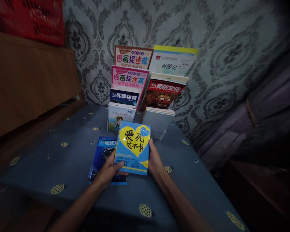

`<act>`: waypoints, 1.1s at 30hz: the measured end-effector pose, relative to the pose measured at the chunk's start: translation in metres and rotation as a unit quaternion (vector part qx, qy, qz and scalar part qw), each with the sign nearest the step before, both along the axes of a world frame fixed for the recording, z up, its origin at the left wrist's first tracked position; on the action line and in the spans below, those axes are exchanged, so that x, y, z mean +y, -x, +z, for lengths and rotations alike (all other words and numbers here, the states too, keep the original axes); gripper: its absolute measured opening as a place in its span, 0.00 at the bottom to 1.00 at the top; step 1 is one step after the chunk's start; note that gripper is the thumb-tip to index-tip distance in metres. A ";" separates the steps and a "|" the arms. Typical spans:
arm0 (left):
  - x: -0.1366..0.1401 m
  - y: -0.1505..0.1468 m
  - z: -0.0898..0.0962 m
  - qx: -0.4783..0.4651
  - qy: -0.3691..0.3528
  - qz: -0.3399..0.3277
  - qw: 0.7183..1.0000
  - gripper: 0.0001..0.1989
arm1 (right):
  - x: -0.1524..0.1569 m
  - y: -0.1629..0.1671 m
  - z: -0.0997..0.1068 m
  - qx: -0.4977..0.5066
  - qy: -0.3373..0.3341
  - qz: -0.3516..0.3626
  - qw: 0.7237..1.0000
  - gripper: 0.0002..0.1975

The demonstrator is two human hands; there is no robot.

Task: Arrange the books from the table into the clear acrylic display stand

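A blue book with a yellow heart on its cover (pixel 131 146) is held upright, tilted slightly back, between both hands. My left hand (pixel 110 169) grips its lower left corner, thumb across the front. My right hand (pixel 155 158) holds its right edge, with most of its fingers hidden behind the book. Partly covered by it, a dark blue book with a globe picture (pixel 99 162) lies flat on the table. Just behind stands a tiered book rack (pixel 162 135), with a light-coloured book showing a child in a hat (pixel 119 116) at its front left.
Further up the rack are a navy book (pixel 124 96), a red book (pixel 163 93), pink picture books (pixel 130 77) and a pale book with a yellow top (pixel 175 59). The patterned tablecloth (pixel 72 164) reaches the wallpapered wall. A wooden cabinet (pixel 31 77) bears a red basket (pixel 48 19); a curtain (pixel 234 119) hangs right.
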State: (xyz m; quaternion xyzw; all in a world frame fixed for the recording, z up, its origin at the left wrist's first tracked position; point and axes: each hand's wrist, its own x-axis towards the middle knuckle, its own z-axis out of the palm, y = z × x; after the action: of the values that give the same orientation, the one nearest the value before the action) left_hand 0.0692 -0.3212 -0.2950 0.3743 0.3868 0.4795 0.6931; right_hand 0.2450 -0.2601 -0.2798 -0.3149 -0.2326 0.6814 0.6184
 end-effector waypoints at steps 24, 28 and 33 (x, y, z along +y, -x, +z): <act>-0.003 -0.001 0.002 0.008 0.004 0.006 1.000 0.44 | -0.004 -0.003 0.002 0.012 0.009 0.058 0.998 0.22; -0.002 0.000 0.002 0.010 0.014 0.005 1.000 0.45 | -0.003 -0.002 0.003 0.021 0.016 0.052 0.998 0.21; -0.001 0.000 -0.001 0.011 -0.001 0.007 1.000 0.42 | -0.001 -0.002 0.000 0.023 0.019 0.035 0.999 0.19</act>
State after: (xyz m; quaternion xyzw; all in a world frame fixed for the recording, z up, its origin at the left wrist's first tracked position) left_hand 0.0695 -0.3224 -0.2964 0.3770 0.3966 0.4806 0.6853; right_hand 0.2469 -0.2612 -0.2797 -0.3021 -0.2161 0.7139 0.5937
